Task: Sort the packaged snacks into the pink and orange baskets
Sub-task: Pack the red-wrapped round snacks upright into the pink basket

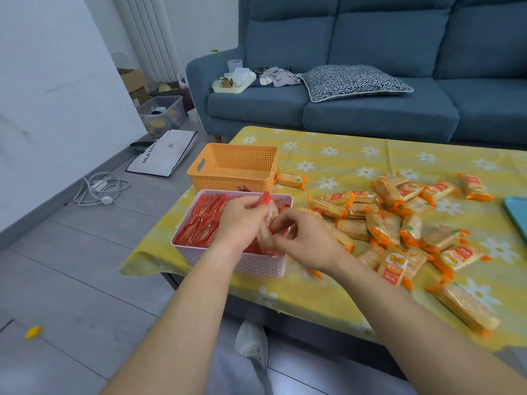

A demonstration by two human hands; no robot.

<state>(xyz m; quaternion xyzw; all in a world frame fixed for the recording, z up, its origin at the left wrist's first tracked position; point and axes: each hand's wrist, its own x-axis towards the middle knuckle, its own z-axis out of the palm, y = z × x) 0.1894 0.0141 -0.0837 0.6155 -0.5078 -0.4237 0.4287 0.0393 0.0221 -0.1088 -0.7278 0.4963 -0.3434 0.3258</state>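
The pink rectangular basket (251, 266) and the orange rectangular basket (228, 182) are matt moulded plastic with perforated walls; the red snack packets (199, 223) in the pink one and the red-ended clear packet (271, 212) above them are glossy, crinkled film. The orange-ended cracker packets (383, 228) are shiny transparent film, the yellow daisy-print tablecloth (356, 161) smooth, creased cloth. The blue-grey sofa (370, 47) is matt woven fabric, its black-and-white cushion (353, 81) textured cloth, the grey floor tiles (57, 280) smooth and dull.
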